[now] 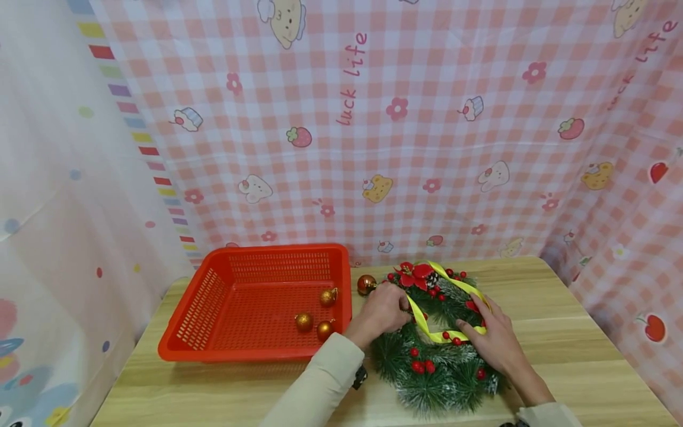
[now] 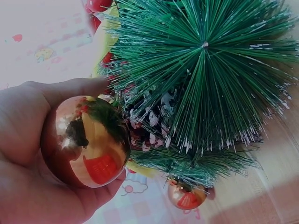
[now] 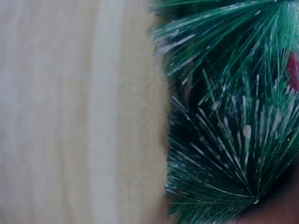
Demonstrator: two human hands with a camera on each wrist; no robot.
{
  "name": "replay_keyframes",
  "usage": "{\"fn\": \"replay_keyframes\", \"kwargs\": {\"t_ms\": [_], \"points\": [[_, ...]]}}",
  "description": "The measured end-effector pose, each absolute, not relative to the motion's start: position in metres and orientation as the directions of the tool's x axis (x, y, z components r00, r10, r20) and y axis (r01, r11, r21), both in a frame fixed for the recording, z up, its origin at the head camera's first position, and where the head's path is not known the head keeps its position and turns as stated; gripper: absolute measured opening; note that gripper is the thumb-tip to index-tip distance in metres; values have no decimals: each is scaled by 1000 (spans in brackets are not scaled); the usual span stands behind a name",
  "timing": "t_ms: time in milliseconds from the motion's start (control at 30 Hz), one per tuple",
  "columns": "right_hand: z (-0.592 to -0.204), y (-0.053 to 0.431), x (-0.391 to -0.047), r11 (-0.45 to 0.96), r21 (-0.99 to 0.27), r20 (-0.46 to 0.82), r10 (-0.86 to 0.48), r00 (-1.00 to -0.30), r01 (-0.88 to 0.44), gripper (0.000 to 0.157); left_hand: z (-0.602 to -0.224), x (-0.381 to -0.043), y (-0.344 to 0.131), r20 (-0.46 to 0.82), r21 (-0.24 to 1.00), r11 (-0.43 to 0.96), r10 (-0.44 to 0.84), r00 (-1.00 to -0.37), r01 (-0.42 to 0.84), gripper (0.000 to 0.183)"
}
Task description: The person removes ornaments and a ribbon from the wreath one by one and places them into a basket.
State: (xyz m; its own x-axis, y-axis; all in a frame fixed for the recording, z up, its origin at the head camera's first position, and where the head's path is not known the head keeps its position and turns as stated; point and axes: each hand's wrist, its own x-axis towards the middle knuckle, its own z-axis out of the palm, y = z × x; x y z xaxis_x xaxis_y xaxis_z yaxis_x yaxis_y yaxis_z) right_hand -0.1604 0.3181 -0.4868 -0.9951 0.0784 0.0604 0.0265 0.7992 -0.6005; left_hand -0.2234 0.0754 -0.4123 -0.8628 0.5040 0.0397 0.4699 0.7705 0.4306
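Together at a wooden table, two hands attend to a green wreath, which lies to the right of a red basket; the left hand, at the ring's left side, curls its fingers around a shiny gold bauble, while the right hand rests on the far side with fingers and thumb spread and nearly straight, over part of a yellow ribbon. Likely light and hollow, the bauble looks smooth enough to slip and perhaps easy to dent or crack, so a gentle hold around its middle or a pinch at its top would suit it; the wreath appears light and springy, its bristly tips apt to bend, and is probably best taken deep in the greenery, clear of the red berries and the soft ribbon
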Motion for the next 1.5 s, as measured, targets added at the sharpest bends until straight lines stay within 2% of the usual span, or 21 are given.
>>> {"fn": "replay_keyframes", "kwargs": {"t_ms": [200,500,667,900,1067,1200,1333,1500], "points": [[-487,318,-160,800,-600,54,78,-995,30,83,-413,-222,74,0,427,779,509,-861,460,9],[-485,317,-160,823,-568,74,77,-994,22,84,-411,-222,77,-85,410,807,497,-863,424,36],[-475,310,-160,855,-517,181,72,-981,-32,78,-412,-223,73,-81,436,797,498,-864,418,38],[-451,279,-157,878,-436,449,22,-893,-197,54,-416,-223,68,-69,570,744,466,-882,348,38],[-440,262,-160,865,-420,494,-37,-869,-275,41,-422,-220,64,-25,655,683,449,-893,325,36],[-435,253,-165,807,-519,390,-69,-918,-281,36,-425,-218,62,11,689,650,431,-902,319,35],[-437,244,-171,743,-636,236,-69,-969,-208,38,-427,-216,61,28,711,633,409,-912,306,34],[-442,236,-178,700,-695,203,-29,-979,-165,37,-429,-215,59,39,721,622,404,-914,306,33]]}}
